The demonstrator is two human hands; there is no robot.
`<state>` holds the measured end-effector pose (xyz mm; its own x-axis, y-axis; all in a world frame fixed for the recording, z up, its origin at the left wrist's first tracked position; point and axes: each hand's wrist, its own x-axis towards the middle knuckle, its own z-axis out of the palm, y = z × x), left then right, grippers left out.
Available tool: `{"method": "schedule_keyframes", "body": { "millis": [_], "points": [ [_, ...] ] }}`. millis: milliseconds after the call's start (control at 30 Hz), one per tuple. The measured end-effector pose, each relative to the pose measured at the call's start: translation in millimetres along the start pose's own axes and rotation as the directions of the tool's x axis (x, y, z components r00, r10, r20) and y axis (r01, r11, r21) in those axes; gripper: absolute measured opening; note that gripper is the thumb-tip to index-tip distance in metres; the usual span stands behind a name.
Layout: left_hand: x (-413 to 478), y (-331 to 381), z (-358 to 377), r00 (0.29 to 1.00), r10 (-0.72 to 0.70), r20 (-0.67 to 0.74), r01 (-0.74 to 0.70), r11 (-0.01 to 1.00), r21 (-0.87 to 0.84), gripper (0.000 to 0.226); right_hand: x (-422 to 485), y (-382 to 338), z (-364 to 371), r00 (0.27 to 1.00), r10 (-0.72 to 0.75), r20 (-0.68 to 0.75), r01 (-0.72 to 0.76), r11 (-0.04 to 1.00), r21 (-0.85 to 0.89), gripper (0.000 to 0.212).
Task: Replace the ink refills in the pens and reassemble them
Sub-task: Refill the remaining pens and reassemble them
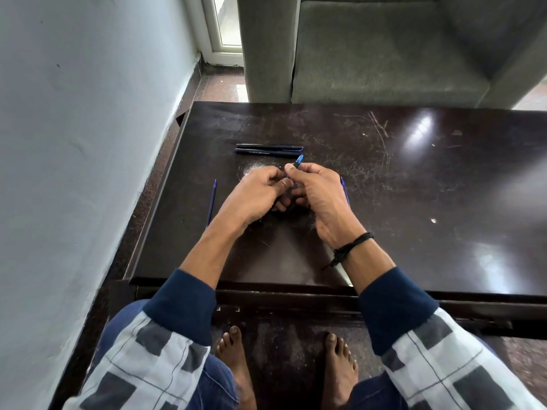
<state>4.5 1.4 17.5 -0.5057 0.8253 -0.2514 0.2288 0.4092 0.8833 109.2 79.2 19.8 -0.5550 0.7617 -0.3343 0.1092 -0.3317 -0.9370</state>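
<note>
- Head view is showing us seated at a dark table (384, 202), both our hands working together near its middle.
- We are curling our left hand (260, 193) closed around something dark; what it is gripping is hidden by the fingers, so we cannot tell.
- We are pinching a blue pen piece (298, 161) between the thumb and fingertips of our right hand (316, 193); its blue end is sticking up and away from us, above the knuckles.
- Two dark pens (269, 150) are lying side by side, flat, just beyond our hands, running left to right.
- One blue refill (212, 202) is lying flat to the left of our left hand, well apart from it, pointing away from us.
- Another blue refill (344, 190) is lying just beside our right hand, mostly hidden behind it.
- We are wearing a black cord (352, 247) on the right wrist.
- A grey sofa (384, 54) is standing beyond the table's far edge.
</note>
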Motion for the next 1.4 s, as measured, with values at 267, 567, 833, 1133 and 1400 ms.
{"method": "schedule_keyframes", "body": {
  "millis": [267, 567, 833, 1133, 1400],
  "points": [
    [0, 0, 1, 1.0, 0.001, 0.001, -0.001, 1.0, -0.007, 0.018, 1, 1, 1, 1.0, 0.003, 0.005, -0.003, 1.0, -0.007, 0.006],
    [-1, 2, 0, 1.0, 0.007, 0.005, -0.007, 1.0, -0.007, 0.018, 1, 1, 2, 1.0, 0.0, 0.005, 0.0, 1.0, -0.029, 0.007],
    [0, 0, 0, 1.0, 0.011, -0.002, -0.011, 1.0, -0.01, 0.018, -6, -5, 3, 1.0, 0.009, 0.007, -0.009, 1.0, 0.018, 0.007],
    [5, -7, -1, 1.0, 0.02, 0.004, -0.02, 1.0, -0.011, 0.016, -2, -5, 2, 0.999, 0.04, -0.017, -0.04, 0.999, -0.001, 0.019],
    [7, -8, -2, 1.0, 0.005, -0.019, -0.006, 1.0, -0.028, 0.019, -2, -5, 3, 0.998, 0.019, 0.057, -0.017, 0.999, -0.033, 0.049]
  ]
}}
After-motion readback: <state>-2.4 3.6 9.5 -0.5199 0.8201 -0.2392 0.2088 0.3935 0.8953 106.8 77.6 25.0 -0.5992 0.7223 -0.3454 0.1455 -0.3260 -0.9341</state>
